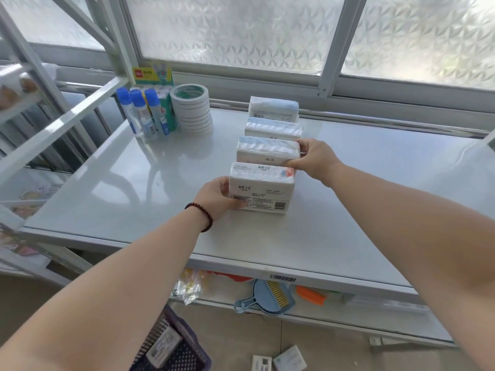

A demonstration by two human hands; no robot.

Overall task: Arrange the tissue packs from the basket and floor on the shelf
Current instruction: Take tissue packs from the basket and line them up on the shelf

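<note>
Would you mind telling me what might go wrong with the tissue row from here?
1. Both hands, left hand and right hand, press on the front tissue pack; a hard push may knock the packs behind.
2. Packs on the floor lie underfoot, possibly a trip hazard.

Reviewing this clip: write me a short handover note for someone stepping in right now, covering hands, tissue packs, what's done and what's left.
Left hand grips the left end of the nearest tissue pack, which stands on the shelf.
Right hand pinches the right end of the second pack.
Done: four packs stand in a row running towards the window, including the third pack and the rear pack.
Left: at least one pack in the basket and two floor packs need shelving.
</note>
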